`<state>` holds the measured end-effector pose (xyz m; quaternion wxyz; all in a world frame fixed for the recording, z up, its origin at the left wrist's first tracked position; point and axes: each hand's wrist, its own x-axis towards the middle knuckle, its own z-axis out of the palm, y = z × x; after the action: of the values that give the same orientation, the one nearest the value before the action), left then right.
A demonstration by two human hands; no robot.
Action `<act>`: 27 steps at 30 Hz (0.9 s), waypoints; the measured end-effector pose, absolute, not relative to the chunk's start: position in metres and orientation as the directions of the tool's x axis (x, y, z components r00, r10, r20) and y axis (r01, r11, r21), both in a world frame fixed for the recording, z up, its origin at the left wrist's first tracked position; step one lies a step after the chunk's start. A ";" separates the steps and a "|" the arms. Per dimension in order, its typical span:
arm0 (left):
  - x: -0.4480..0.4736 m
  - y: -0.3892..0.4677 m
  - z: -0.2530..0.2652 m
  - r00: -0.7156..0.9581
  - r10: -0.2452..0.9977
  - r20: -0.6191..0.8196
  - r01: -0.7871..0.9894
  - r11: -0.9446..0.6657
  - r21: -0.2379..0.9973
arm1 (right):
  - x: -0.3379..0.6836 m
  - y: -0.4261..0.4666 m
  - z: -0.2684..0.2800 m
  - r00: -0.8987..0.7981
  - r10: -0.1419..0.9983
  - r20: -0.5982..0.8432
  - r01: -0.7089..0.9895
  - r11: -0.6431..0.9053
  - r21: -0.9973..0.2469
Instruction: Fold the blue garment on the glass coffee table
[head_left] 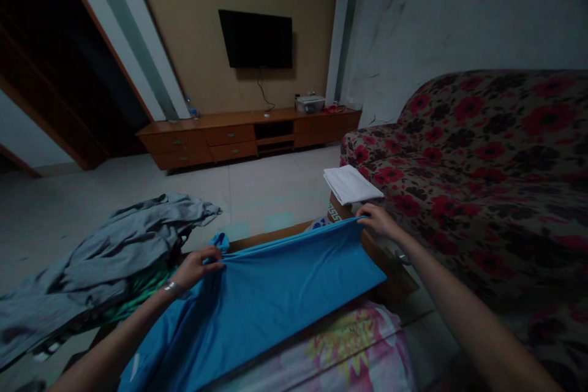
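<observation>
A blue cloth (271, 294) lies stretched over a low wooden table (275, 234), its near part hanging toward me. My left hand (198, 264) pinches the cloth's far left corner, a bracelet on that wrist. My right hand (377, 220) grips the far right corner at the table's edge. The far edge of the cloth runs taut between the two hands.
A heap of grey and green clothes (105, 257) sits at the table's left. A folded white cloth (351, 184) rests on the floral sofa (482, 153) at right. A TV cabinet (248, 135) and wall TV (256, 39) stand across the tiled floor. Pink floral fabric (349, 349) lies below.
</observation>
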<state>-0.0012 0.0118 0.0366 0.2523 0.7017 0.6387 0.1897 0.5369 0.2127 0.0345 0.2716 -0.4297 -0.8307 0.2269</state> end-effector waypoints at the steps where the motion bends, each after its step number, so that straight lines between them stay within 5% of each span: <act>1: -0.002 0.006 0.041 0.091 0.995 -0.045 0.790 -0.045 0.611 | 0.539 0.206 0.044 -0.473 0.843 0.258 0.567 0.515 -0.642; 6: -0.010 -0.025 0.077 -0.023 1.000 -0.018 0.716 0.029 0.698 | 0.545 0.166 0.101 -0.438 0.873 0.215 0.432 0.413 -0.802; 11: -0.015 -0.053 0.130 -0.171 0.982 0.079 0.641 0.050 0.766 | 0.540 0.133 0.165 -0.300 0.888 0.348 0.434 0.452 -0.779; 14: -0.015 -0.064 0.158 -0.190 0.955 0.229 0.756 -0.007 0.654 | 0.533 0.119 0.196 -0.241 0.878 0.415 0.457 0.479 -0.749; 17: -0.018 -0.074 0.178 -0.041 0.934 0.354 0.905 -0.115 0.409 | 0.528 0.104 0.223 -0.204 0.865 0.459 0.483 0.497 -0.721; 21: -0.033 -0.098 0.202 0.099 0.924 0.369 0.975 -0.165 0.151 | 0.525 0.079 0.253 -0.164 0.847 0.506 0.458 0.520 -0.721; 27: -0.032 -0.160 0.231 -0.090 0.865 0.494 0.975 -0.024 0.219 | 0.529 0.030 0.280 -0.173 0.815 0.553 0.424 0.569 -0.705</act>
<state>-0.0318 -0.1603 0.2310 -0.1059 0.6662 0.6906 0.2608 0.5294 0.0299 0.2802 0.4878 -0.4188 -0.7393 0.2002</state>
